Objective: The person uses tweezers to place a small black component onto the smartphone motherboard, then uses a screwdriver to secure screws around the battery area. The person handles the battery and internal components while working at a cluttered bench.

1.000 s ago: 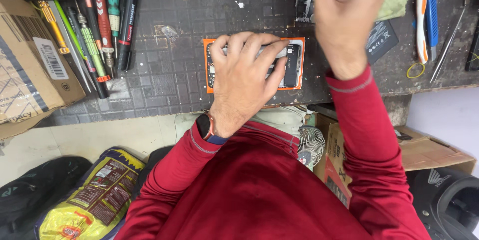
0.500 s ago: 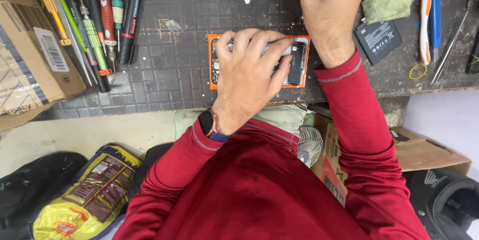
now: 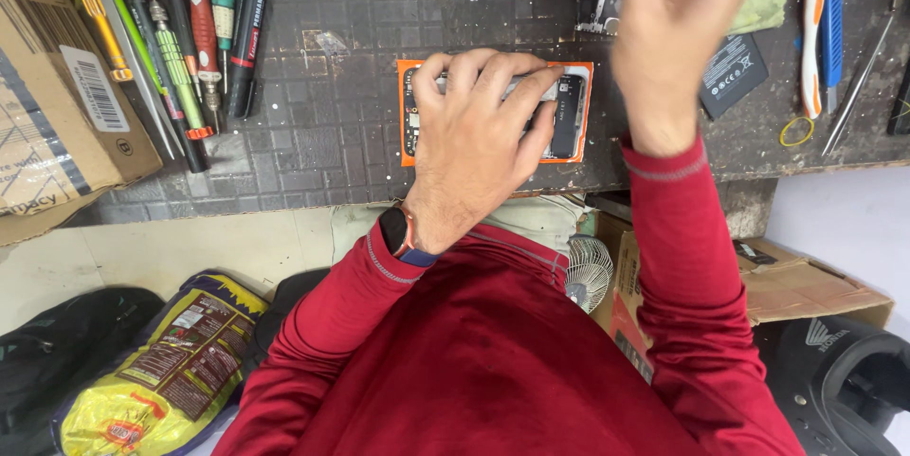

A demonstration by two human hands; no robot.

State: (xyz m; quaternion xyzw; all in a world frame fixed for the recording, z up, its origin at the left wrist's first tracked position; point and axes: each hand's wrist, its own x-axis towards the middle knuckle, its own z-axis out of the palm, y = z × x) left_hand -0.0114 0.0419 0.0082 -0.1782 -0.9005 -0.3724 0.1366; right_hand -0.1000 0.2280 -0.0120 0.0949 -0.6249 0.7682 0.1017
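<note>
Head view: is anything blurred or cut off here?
Head view: the right hand is motion-blurred and cropped by the top edge; the left hand, pressing on the opened orange phone, is sharp; lighting is even, without harsh glare on the dark mat.

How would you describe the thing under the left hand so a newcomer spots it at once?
Find the dark gridded work mat. Near its front edge, under the left hand, lies an opened phone. Its bright orange frame sets it apart from the black battery to its right.
</note>
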